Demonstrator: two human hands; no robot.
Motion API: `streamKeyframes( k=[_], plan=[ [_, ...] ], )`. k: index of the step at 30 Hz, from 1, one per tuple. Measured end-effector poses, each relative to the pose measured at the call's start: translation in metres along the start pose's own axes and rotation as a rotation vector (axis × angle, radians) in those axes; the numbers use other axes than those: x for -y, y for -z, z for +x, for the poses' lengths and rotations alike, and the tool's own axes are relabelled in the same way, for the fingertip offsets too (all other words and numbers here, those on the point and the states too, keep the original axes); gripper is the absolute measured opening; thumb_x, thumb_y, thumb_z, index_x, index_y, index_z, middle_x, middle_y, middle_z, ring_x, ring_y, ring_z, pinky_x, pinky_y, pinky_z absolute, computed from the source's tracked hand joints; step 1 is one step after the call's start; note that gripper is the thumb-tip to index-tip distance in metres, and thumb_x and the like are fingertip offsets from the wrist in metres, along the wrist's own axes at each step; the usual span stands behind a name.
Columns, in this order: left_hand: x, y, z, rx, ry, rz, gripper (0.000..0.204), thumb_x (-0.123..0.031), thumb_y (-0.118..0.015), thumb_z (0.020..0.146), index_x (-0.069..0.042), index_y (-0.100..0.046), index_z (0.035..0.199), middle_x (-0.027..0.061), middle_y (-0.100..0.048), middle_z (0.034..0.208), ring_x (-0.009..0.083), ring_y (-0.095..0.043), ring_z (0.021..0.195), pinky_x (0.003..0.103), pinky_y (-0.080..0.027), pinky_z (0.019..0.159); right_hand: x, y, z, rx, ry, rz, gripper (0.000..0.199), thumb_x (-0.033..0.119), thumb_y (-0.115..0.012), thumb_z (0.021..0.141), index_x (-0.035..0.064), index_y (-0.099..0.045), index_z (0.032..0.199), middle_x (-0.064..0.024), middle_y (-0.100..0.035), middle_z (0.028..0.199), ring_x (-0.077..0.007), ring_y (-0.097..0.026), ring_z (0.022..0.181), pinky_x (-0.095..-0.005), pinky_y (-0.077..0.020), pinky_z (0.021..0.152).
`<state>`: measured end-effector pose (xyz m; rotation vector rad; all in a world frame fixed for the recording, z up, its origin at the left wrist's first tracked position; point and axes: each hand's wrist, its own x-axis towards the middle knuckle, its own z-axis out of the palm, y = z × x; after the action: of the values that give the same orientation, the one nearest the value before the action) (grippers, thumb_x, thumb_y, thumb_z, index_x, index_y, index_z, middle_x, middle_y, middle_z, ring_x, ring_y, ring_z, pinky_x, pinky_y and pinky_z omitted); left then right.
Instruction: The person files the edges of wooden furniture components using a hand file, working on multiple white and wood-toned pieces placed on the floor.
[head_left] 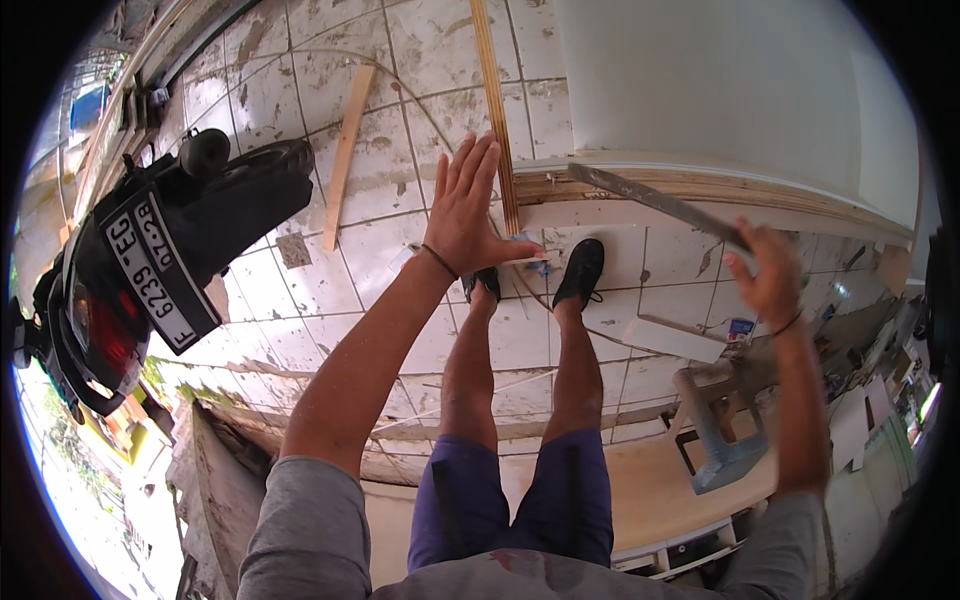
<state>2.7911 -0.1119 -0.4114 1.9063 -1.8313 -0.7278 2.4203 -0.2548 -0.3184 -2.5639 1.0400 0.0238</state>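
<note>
Work looks under way rather than finished, judging from my head view. My right hand [770,280], slightly blurred, has its fingers wrapped around one end of a long flat tool [660,200]; its far end shows over the layered wooden edge [545,187] beside the big white panel [720,90]. My left hand [462,215] is spread wide, gripping nothing I can see, just beside the long plywood strip [488,80]; I can't tell whether they touch. That edge looks rough, so I judge some of it remains to be dealt with; I can't make out any completed portion. A loose wooden slat [348,160] lies apart on the tiled floor [430,40].
</note>
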Motion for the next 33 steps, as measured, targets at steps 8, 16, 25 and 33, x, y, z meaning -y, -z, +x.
streamKeyframes(
  k=[8, 16, 25, 33],
  plan=[
    [-0.031, -0.026, 0.018, 0.151, 0.097, 0.15, 0.12, -0.069, -0.075, 0.05, -0.004, -0.029, 0.14, 0.012, -0.023, 0.15, 0.0342, -0.008, 0.142, 0.06, -0.004, 0.111, -0.04, 0.012, 0.138, 0.244, 0.441, -0.191, 0.037, 0.043, -0.057, 0.086, 0.0063, -0.057, 0.091, -0.0072, -0.054, 0.084, -0.0237, -0.05, 0.079, -0.0352, -0.0337, 0.075],
    [-0.033, -0.035, 0.023, 0.152, 0.109, 0.135, 0.089, -0.051, -0.08, 0.057, -0.008, -0.046, 0.127, 0.0071, -0.042, 0.137, 0.0363, -0.005, 0.141, 0.061, -0.01, 0.11, -0.05, -0.025, 0.163, 0.47, 0.465, -0.122, 0.042, 0.047, -0.053, 0.086, 0.0057, -0.051, 0.084, -0.0087, -0.054, 0.077, -0.0286, -0.056, 0.074, -0.0395, -0.0456, 0.063],
    [-0.033, -0.04, 0.025, 0.109, 0.115, 0.048, 0.072, -0.035, -0.083, 0.06, -0.008, -0.049, 0.117, 0.0097, -0.051, 0.126, 0.0397, -0.007, 0.14, 0.053, -0.02, 0.112, -0.054, -0.025, 0.184, 0.459, 0.522, -0.152, 0.049, 0.053, -0.052, 0.084, 0.005, -0.047, 0.077, -0.0106, -0.051, 0.068, -0.0309, -0.052, 0.063, -0.0414, -0.042, 0.057],
    [-0.033, -0.026, 0.03, 0.172, 0.108, 0.057, 0.075, -0.039, -0.082, 0.061, -0.009, -0.048, 0.121, 0.0087, -0.05, 0.129, 0.0372, -0.005, 0.141, 0.053, -0.017, 0.112, -0.054, -0.027, 0.162, 0.454, 0.473, -0.114, 0.048, 0.053, -0.048, 0.088, 0.0055, -0.048, 0.079, -0.0099, -0.052, 0.067, -0.031, -0.054, 0.064, -0.0409, -0.0428, 0.056]
  ],
)
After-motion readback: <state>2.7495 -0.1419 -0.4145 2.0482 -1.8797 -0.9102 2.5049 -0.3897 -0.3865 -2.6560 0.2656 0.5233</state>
